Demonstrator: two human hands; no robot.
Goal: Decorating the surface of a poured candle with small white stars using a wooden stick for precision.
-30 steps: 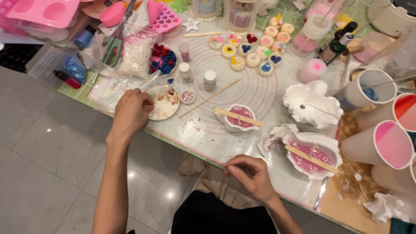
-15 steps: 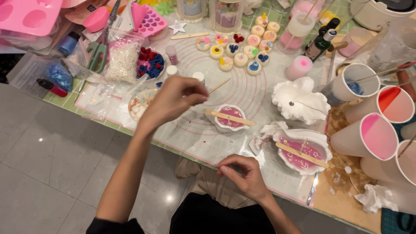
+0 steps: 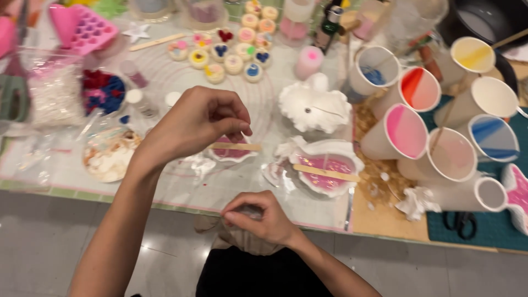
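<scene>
While the table (image 3: 181, 192) holds a pink-filled shell mould (image 3: 330, 173) at three o'clock, poured and carrying a stick, the left hand (image 3: 192, 124) pinches something tiny over a smaller mould (image 3: 234, 151); the right hand (image 3: 258, 217) pinches clear film, six o'clock.

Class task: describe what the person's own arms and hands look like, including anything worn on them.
Both forearms are bare: no sleeves show. The left hand and right hand wear no gloves, and no rings, watch or bracelets are visible. Nails look short and unpainted, though the picture is slightly blurred. No markings show on either arm.
</scene>
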